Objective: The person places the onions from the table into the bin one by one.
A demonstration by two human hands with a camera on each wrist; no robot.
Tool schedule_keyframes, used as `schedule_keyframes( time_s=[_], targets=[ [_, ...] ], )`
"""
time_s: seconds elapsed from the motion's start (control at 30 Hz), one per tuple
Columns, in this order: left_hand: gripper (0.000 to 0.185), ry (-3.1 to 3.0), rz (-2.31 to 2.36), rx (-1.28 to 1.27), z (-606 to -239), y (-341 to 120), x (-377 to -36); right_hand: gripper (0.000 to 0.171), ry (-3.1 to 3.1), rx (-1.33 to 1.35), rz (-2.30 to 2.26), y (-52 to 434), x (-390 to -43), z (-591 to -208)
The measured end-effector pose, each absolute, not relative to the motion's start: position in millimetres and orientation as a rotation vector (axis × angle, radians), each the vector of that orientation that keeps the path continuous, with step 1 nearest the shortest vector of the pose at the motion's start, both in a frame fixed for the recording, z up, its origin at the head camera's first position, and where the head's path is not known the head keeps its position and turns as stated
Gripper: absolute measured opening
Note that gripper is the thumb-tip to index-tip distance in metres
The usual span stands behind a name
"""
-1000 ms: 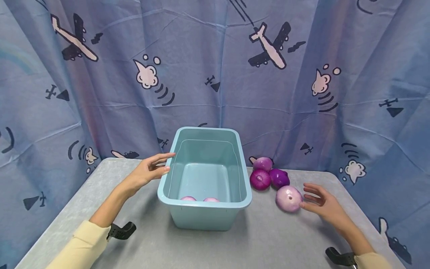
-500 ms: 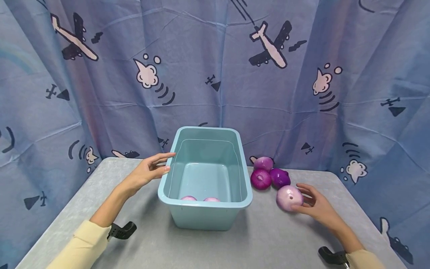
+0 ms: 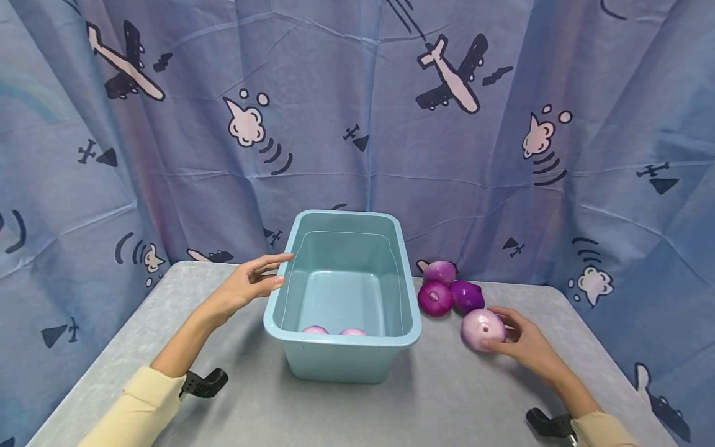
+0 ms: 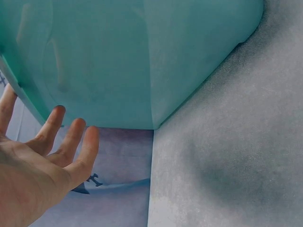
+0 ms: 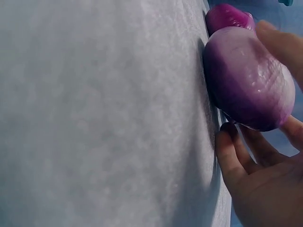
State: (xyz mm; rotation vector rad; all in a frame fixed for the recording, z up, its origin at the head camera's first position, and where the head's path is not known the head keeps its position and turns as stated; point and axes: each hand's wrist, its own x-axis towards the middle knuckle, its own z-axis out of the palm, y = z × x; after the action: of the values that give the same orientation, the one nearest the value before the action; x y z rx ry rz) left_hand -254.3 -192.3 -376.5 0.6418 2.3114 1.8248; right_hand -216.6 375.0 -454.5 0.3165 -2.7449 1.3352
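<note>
My right hand (image 3: pixel 522 341) grips a pale purple onion (image 3: pixel 480 329) on the table, thumb on its near side and fingers round its right and far sides. In the right wrist view the same onion (image 5: pixel 251 78) sits between thumb and fingers. My left hand (image 3: pixel 240 288) has its fingertips at the left rim of a light blue plastic bin (image 3: pixel 341 360), the fingers loosely extended. From the left wrist view, the fingers (image 4: pixel 78 142) spread beside the bin's outer wall (image 4: pixel 104 66). Inside the bin, two onions show just above its near rim, one onion (image 3: pixel 314 329) left of the other onion (image 3: pixel 353 332).
Right of the bin lie a dark purple onion (image 3: pixel 435 298), a deeper violet onion (image 3: pixel 467 296) and a lighter onion (image 3: pixel 439 272) at the back. They rest on a grey table (image 3: pixel 447 397). A blue curtain (image 3: pixel 313 124) printed with planes hangs behind.
My right hand has moved left onto the pale onion and its fingers and thumb have closed round it. The left hand stays at the bin's rim.
</note>
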Motion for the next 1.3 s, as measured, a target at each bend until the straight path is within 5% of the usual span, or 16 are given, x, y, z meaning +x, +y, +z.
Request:
schedule_keyframes(
  time_s=[1.3],
  targets=[
    [0.054,2.289,1.851,0.639,-377,-193,-255,0.071,-2.705,0.307,1.417,362,-215,-411]
  ],
)
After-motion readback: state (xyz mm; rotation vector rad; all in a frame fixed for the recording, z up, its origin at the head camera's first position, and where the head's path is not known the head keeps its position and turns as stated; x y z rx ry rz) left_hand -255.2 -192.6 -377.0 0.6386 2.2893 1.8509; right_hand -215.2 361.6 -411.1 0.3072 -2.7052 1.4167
